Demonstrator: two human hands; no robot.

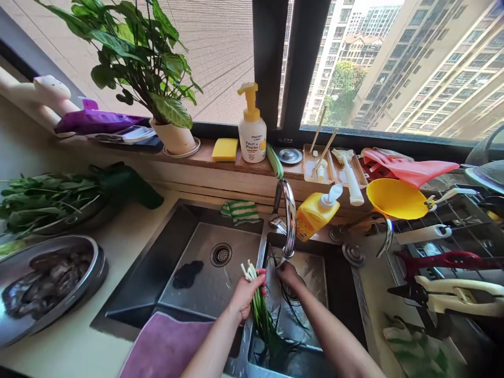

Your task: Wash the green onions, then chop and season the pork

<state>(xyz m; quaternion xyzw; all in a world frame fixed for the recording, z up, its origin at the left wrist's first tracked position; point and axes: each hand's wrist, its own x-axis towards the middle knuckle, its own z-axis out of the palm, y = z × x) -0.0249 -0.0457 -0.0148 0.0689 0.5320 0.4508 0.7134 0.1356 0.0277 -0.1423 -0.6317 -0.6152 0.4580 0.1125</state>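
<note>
A bunch of scallions (258,310) is gripped in my left hand (244,295), over the divider between the two sink basins. Their white ends point up and away, and the green leaves hang down into the right basin (321,336). Directly under the spout of the chrome faucet (290,215) is my right hand (289,275), its fingers curled closed. What those fingers hold is too small to make out; thin dark green strands trail below the hand in the basin.
Left basin (244,244) holds a dark wet patch and a striped green cloth (241,211). A purple cloth (167,346) drapes its front edge. Left stands a metal bowl (92,257) of dark, wet food. Yellow bottle (315,212) stands behind the faucet; scissors (460,294) lie right.
</note>
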